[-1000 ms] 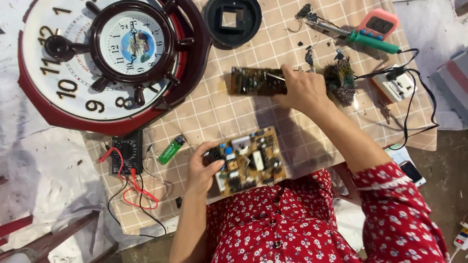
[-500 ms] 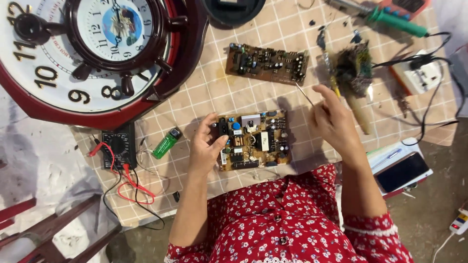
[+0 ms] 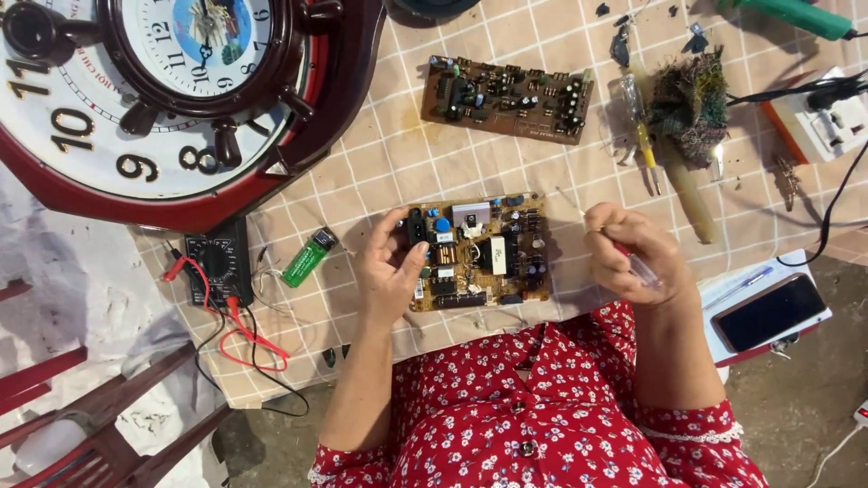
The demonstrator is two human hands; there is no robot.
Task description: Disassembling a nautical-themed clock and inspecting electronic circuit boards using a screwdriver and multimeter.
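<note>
The yellow circuit board is grasped at its left edge by the left hand, thumb and fingers closed on it, flat on the checked table. A thin clear-handled tool is clenched in the right hand, held just right of the board, its tip not touching. No work on the components is yet seen. A second brown board lies apart, above.
</note>
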